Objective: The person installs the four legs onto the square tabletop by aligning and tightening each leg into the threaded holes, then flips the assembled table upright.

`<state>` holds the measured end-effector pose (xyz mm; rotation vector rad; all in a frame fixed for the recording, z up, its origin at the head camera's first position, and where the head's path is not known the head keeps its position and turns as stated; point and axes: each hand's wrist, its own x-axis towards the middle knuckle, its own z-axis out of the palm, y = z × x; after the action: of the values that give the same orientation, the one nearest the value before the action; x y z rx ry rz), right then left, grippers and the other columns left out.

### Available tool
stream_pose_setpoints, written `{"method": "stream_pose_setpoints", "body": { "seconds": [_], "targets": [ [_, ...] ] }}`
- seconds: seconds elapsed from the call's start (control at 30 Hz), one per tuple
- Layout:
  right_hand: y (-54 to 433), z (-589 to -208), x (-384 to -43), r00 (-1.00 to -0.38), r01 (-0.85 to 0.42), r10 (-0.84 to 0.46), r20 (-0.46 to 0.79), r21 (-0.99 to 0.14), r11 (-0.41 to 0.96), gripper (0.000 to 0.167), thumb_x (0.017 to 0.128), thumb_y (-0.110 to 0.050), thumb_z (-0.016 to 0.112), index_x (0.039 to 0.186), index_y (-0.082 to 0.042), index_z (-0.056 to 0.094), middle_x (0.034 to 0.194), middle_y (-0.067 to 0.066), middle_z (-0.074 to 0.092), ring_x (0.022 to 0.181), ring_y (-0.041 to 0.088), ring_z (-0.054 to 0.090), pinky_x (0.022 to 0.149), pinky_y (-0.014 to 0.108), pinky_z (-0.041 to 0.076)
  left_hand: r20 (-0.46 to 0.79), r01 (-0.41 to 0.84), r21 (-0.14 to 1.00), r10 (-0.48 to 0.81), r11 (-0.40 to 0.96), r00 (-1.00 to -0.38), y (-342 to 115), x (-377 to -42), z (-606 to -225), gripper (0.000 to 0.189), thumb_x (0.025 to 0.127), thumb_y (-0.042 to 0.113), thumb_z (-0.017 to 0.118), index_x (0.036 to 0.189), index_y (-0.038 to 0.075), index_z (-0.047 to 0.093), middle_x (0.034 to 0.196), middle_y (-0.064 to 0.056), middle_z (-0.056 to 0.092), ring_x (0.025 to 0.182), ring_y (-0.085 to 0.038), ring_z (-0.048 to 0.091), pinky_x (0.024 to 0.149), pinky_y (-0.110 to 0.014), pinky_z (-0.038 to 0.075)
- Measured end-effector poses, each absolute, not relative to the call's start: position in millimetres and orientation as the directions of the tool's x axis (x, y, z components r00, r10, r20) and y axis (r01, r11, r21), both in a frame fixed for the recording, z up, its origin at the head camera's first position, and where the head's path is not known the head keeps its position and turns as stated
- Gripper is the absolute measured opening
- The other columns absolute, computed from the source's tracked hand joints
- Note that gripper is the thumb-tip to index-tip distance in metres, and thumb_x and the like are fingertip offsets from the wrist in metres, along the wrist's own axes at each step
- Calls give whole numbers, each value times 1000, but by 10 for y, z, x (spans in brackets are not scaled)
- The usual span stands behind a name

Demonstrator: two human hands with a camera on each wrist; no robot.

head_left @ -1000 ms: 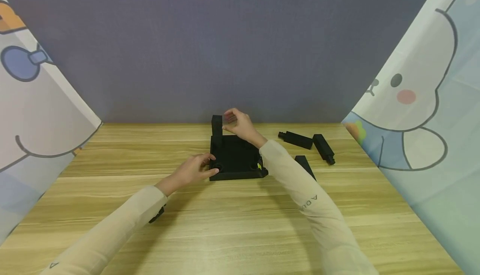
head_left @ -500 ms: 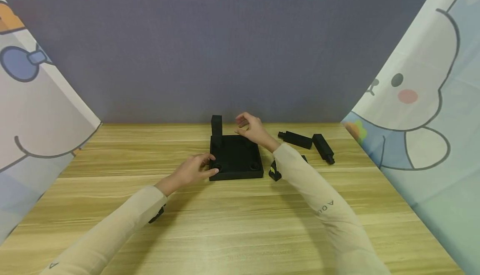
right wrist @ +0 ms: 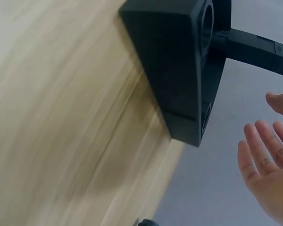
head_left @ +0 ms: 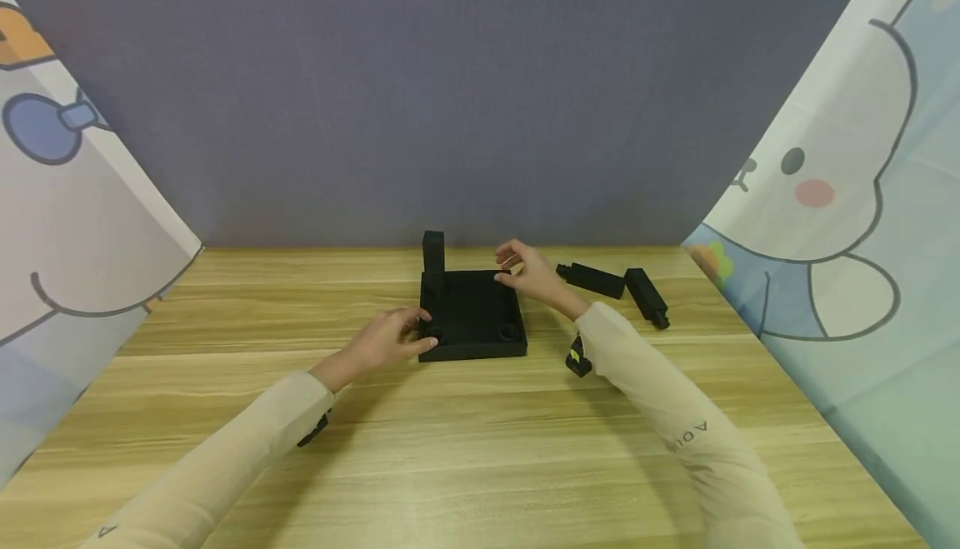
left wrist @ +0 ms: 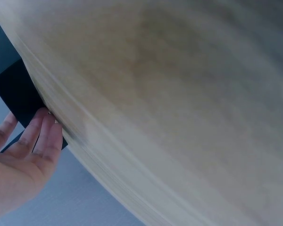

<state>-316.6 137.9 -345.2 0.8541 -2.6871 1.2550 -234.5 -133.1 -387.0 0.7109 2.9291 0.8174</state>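
A square black tray-like base (head_left: 471, 351) with round holes at its corners lies on the table. One black square post (head_left: 433, 251) stands upright at its back left corner. My left hand (head_left: 382, 339) rests at the base's front left corner, fingers against its side and thumb by the front hole. In the left wrist view, the left fingers (left wrist: 49, 136) lie along the black side wall. My right hand (head_left: 532, 274) hovers by the back right corner, holding nothing. The right wrist view shows its fingers (right wrist: 269, 150) loosely extended, apart from the base (right wrist: 165, 70).
Two loose black posts, one lying sideways (head_left: 596, 280) and one slanted (head_left: 647, 295), each with a narrow peg end, rest at the right. A grey panel (head_left: 480, 99) rises behind the wooden table (head_left: 450, 449). Cartoon-printed cloths (head_left: 840, 182) flank both sides.
My right hand has moved from beside the upright post to the right and lower, toward the base's back right corner. The left hand, base and post stay put.
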Motion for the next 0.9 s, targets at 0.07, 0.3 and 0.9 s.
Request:
{"method": "stream_pose_setpoints", "body": {
  "seconds": [0.07,0.3,0.9],
  "targets": [
    [1432,-3461,-3141,-854,-493,-449,261,-681,542,35,84,-9,66,115,-1,52,111,19,57,100,32,58,76,39,52,103,425,496,434,758,-895,-1333,-2346,-3874,47,85,42,62,119,11,55,105,-11,63,84,-16,59,78,-38,51],
    [1619,-3495,-3052,-876,-463,-421,236,-657,595,34,84,-9,65,115,-1,53,111,19,58,100,32,58,77,40,51,112,434,489,439,757,-892,-1342,-2350,-3883,46,85,42,62,119,11,56,106,-12,64,85,-16,59,78,-38,51],
    [2112,-3569,-2789,-881,-467,-395,261,-614,636,30,82,-3,66,109,0,55,104,21,59,91,33,61,70,39,53,121,441,488,441,753,-889,-1346,-2348,-3888,47,85,42,62,119,10,56,107,-13,63,88,-19,60,78,-38,51]
  ]
}}
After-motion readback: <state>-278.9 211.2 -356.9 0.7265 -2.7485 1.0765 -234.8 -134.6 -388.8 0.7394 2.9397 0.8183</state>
